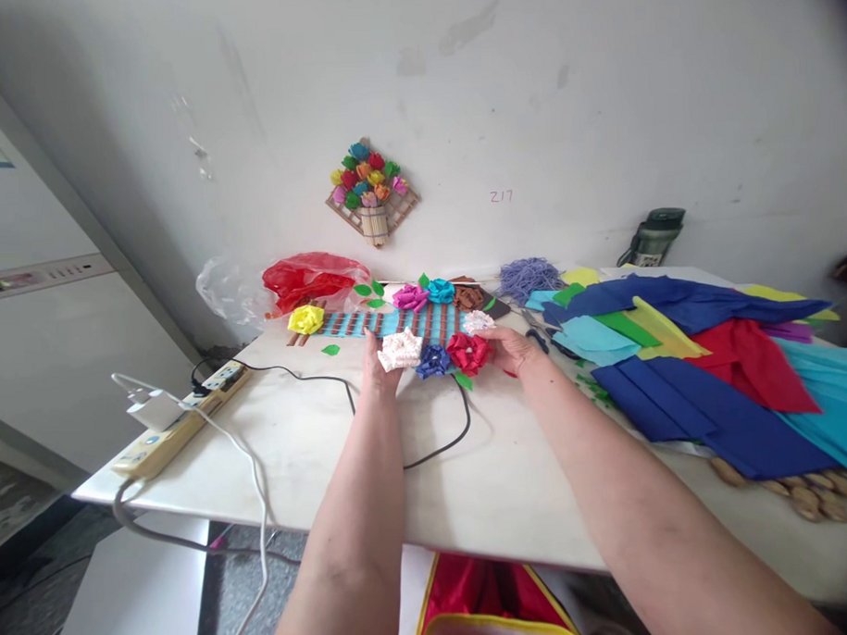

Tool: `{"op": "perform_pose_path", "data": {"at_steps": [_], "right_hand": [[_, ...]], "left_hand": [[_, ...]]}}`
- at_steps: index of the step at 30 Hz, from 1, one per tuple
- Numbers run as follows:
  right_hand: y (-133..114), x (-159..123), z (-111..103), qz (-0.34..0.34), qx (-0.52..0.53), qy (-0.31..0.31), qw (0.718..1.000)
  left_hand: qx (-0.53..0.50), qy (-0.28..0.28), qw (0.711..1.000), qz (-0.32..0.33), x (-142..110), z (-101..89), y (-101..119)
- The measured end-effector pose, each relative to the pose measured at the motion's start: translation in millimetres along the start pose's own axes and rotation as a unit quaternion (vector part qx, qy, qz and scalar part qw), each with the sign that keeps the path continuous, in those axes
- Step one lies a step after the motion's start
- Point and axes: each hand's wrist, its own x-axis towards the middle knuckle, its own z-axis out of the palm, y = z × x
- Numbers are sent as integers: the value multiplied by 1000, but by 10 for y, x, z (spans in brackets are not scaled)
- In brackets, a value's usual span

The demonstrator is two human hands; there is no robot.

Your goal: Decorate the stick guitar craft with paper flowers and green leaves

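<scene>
A lattice panel [354,324] of brown strips over light blue lies on the table, with crumpled paper flowers around it. My left hand [381,365] is closed at its near edge, beside a white paper flower [401,351]; its fingers are partly hidden. My right hand [514,351] grips the right end, next to a red paper flower [469,353] and a pale pink one [479,321]. Between the hands is a dark blue flower [434,361]. A yellow flower [305,319] sits at the left end; magenta [410,297], turquoise [440,291] and brown [468,296] flowers line the far side.
Stacked coloured paper [674,336] covers the right side, with scissors [537,339] beside it. A power strip [184,423] with cables lies left. Behind are a red plastic bag [311,277], purple shreds [530,278] and a dark bottle [653,238]. A flower ornament [372,190] hangs on the wall.
</scene>
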Motion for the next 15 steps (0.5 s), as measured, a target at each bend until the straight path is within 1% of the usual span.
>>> {"op": "perform_pose_path", "data": {"at_steps": [4,8,13,15], "right_hand": [[29,30,2,0,6,12,1000],[23,24,13,-7,2,25,1000],[19,32,1,-17,-3,9,1000],[21,36,-11,-12,-2,13,1000]], "left_hand": [[6,9,1000,-11,16,13,4],[10,19,1000,7,28,27,1],[46,32,998,14,36,14,5],[57,37,998,15,40,3,8]]}}
